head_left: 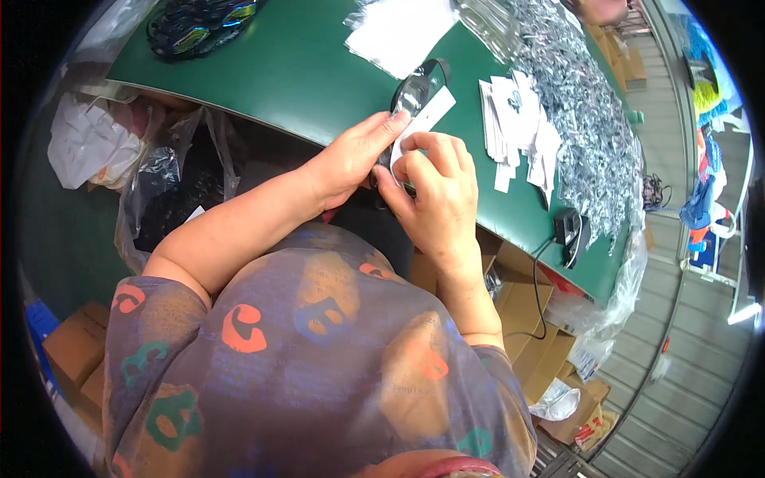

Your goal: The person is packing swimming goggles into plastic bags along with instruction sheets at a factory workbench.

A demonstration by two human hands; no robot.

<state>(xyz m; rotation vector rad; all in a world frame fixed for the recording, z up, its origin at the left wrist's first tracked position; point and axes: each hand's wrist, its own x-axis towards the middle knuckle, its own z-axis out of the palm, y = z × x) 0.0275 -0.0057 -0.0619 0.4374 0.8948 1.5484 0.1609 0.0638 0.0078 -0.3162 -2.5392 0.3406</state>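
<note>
Above the green table's near edge, my two hands hold a pair of black-framed glasses [408, 95] with a clear, shiny lens area. A white paper strip [433, 110] lies along the glasses. My left hand [356, 155] is closed round their left side, with its thumb pressed on the strip's edge. My right hand [437, 179] has its fingers curled and its thumb and forefinger pinched at the near end of the strip and glasses. Fingers hide the exact grip there. Right of my hands lies a spread stack of white paper strips [502, 127].
The green table [303, 72] carries a large heap of clear plastic-wrapped pieces [566, 103] on its right, white sheets [402, 32] at the far side, and dark iridescent glasses [199, 28] far left. A black corded device [568, 227] sits near the right edge. Cardboard boxes [538, 319] stand below.
</note>
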